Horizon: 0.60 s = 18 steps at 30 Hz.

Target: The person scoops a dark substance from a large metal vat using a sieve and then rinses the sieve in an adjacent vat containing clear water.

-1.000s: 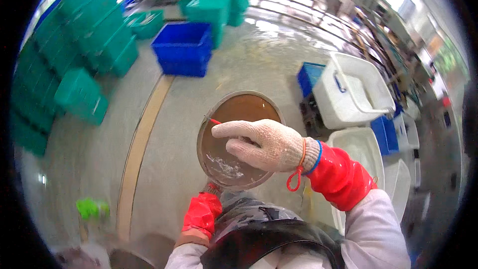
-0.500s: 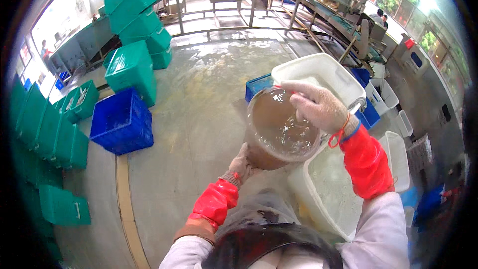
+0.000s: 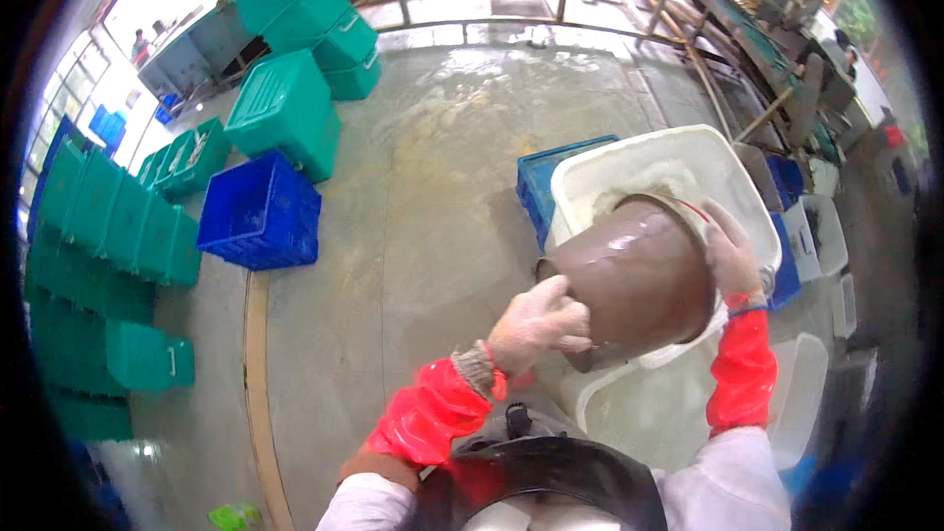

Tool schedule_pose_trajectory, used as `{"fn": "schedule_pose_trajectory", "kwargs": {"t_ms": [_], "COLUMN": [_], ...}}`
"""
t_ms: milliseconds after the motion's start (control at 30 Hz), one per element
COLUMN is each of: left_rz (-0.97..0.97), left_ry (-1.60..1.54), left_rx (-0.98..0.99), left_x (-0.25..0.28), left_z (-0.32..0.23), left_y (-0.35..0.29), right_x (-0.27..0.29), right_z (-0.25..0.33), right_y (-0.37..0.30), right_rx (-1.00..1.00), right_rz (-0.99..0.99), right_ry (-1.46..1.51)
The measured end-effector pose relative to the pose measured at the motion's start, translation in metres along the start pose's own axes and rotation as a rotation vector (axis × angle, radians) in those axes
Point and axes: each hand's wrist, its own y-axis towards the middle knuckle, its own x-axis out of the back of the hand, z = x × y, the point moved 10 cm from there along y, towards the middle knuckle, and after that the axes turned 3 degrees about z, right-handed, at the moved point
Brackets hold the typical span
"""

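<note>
A brown bucket (image 3: 629,280) is tipped over the far white tub (image 3: 580,177), its mouth turned away from me and its base toward my left hand. Cloudy water (image 3: 669,177) shows inside that tub beyond the bucket's rim. My left hand (image 3: 541,323), gloved in pale knit, is closed on the bucket's bottom edge. My right hand (image 3: 731,254), gloved the same way, grips the rim on the right side. Red sleeves cover both forearms. Nearer to me stands a second white tub (image 3: 610,408), partly hidden under the bucket and my right arm.
A blue crate (image 3: 259,216) stands on the wet floor to the left. Green bins (image 3: 285,113) are stacked behind it and along the left side. A light blue crate (image 3: 536,192) touches the far tub. Metal frames (image 3: 482,25) and a conveyor (image 3: 728,29) line the back.
The bucket, upright and full of murky water before, has swung over the far tub and tipped away from me. My left hand has moved up and right with its base.
</note>
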Motion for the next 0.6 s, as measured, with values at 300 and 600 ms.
{"fn": "schedule_pose_trajectory", "kwargs": {"t_ms": [300, 600], "left_rz": [-0.090, -0.722], "left_ry": [0.128, 0.092], "left_rx": [-0.149, -0.097], "left_x": [-0.058, 0.013], "left_z": [-0.006, 0.052], "left_y": [0.089, 0.023], "right_x": [0.119, -0.014], "right_z": [-0.178, 0.002], "right_y": [0.060, -0.031], "right_rx": [-0.195, -0.276], "right_rz": [0.023, 0.185], "right_ry": [0.206, 0.371]}}
